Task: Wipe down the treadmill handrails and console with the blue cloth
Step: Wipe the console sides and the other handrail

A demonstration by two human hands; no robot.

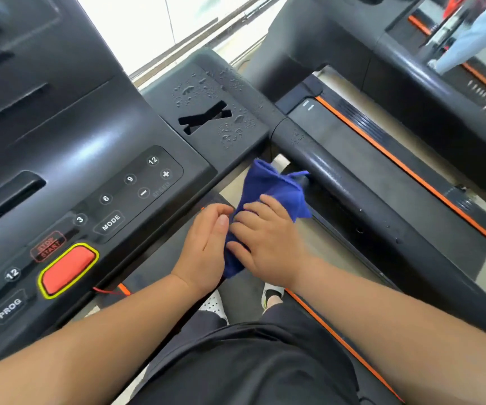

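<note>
The blue cloth [273, 185] is bunched between both hands, in the air just below the console's right corner. My left hand [205, 247] cups its left side with the palm turned inward. My right hand [265, 238] lies over the cloth with fingers spread on it. The dark console [95, 159] fills the left, with numbered buttons and a red stop button [67, 268]. Water droplets sit on the console's right wing [215, 92] around a cross-shaped slot. The right handrail [352, 185] runs from that wing toward the lower right, just beyond the cloth.
A neighbouring treadmill with an orange-edged belt [396, 162] lies right of the handrail. A person's legs in light trousers [469, 39] show at the top right. My shoes [272, 295] stand on the belt below. A bright window [154, 24] is behind the console.
</note>
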